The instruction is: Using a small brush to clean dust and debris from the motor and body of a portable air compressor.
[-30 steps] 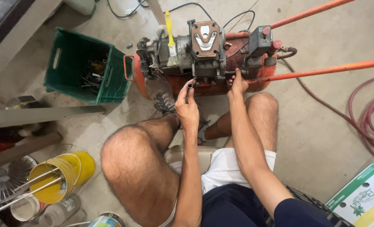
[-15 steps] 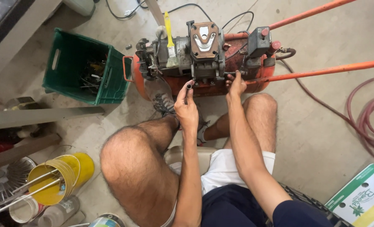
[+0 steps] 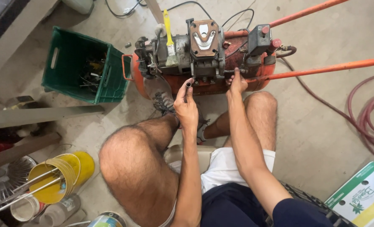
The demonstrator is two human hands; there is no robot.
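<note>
Sitting on the floor (image 3: 321,134): compressor (image 3: 203,54) ahead of both knees, crate (image 3: 84,67) left of it, hose (image 3: 367,117) lying right, cans (image 3: 56,180) near left

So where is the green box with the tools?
In the head view, the green crate sits on the floor at upper left, right beside the orange compressor and left of the left hand.

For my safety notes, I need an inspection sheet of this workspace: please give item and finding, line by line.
Surface: bare concrete floor, dusty.
Job's things: orange air compressor lying on the floor; a small dark tubular part is pinched in the left hand.
Clutter: green crate with tools inside; yellow tins; cardboard box.
Grippers: left hand holds the small part just below the pump; right hand touches the compressor's underside.
Cables: black cables over the compressor; reddish hose coiled at right.
Surroundings: wooden planks at left.
</note>
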